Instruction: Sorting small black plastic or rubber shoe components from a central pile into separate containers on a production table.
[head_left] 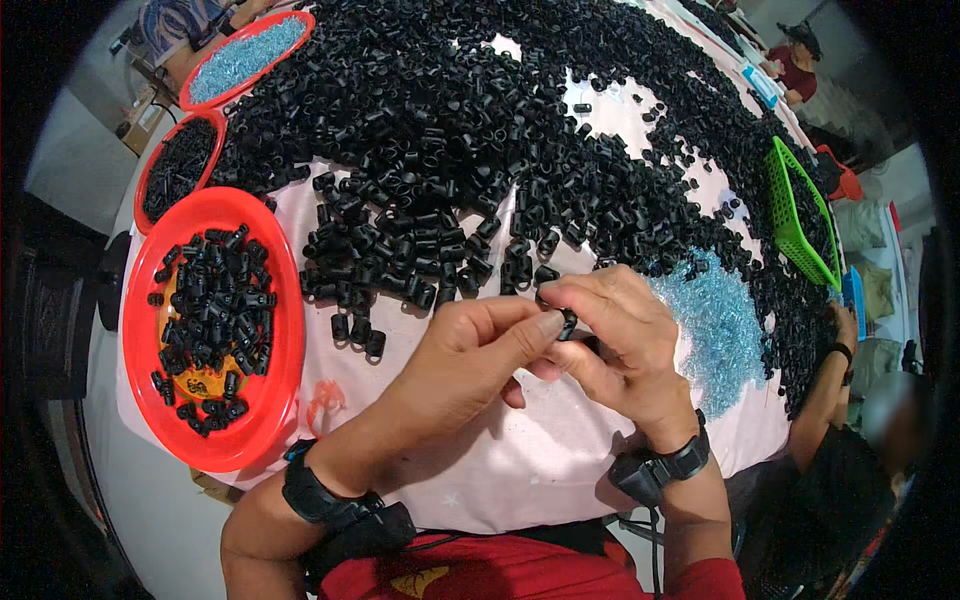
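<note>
- Fingers [527, 342] of the person's left hand [465, 345] are clamped on a small black plastic piece [568, 322], the thumb lying along its near side.
- I see the right hand [635, 345] pinching that same piece, with index finger above and thumb below, so the two hands meet over the counter [510, 465].
- Something dark shows behind the right thumb; I cannot tell whether it is another piece or shadow.
- Each wrist carries a black strap [325, 500] with a device on it.
- Pale pink cloth covers the counter, and beyond the hands I have a broad heap of short black tubular parts [420, 140], its nearest ones loosely scattered.
- Just beside the right hand lies a pile of clear bluish bits [712, 335], black parts bordering it.
- On my left, a large red oval basin [270, 425] holds more black fittings [220, 310] over an orange-yellow patch at its bottom.
- A red-orange strand [325, 400] lies between that basin and the left forearm.
- Farther back on the left, one red basin [143, 205] holds thin dark pieces and another [308, 25] holds bluish ones.
- At right I make out a green basket [788, 228], a blue container [853, 292] and a co-worker's hand [846, 322] near it.
</note>
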